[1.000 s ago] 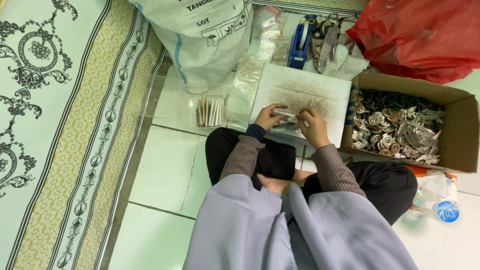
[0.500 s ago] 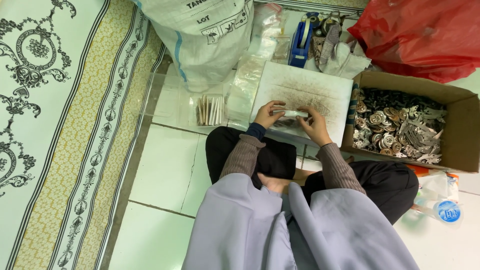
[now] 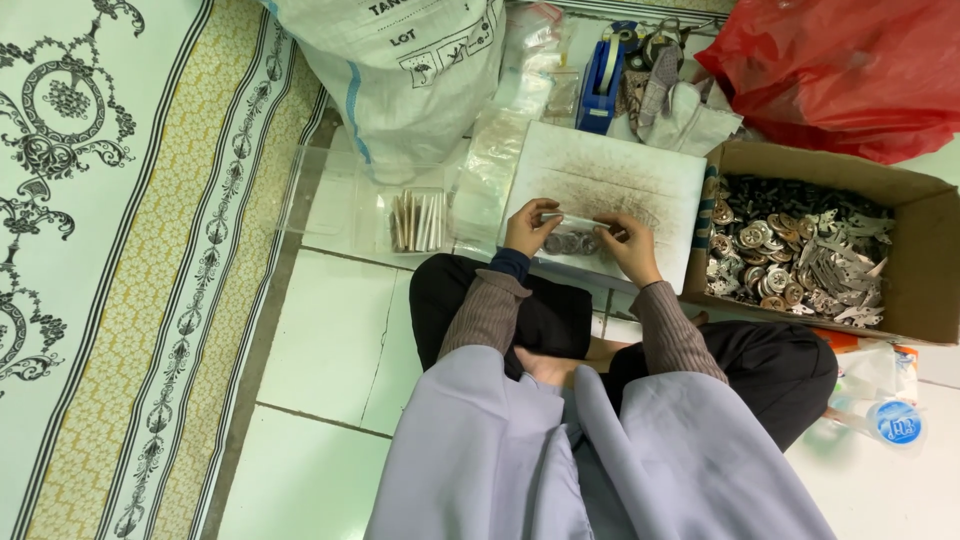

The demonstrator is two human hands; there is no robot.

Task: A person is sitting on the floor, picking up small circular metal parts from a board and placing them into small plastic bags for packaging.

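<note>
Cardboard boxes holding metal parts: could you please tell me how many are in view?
1. The open brown cardboard box sits on the floor at the person's right, beside the white board and below the red bag. Others could be hidden behind the bags.

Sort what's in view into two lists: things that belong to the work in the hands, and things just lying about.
In hand or part of it:
left hand and right hand, pinching a small clear packet
round metal pieces below it
white board
cardboard box of metal parts

Lying about:
blue tape dispenser
red plastic bag
white sack
stack of filled packets
patterned mat
</note>
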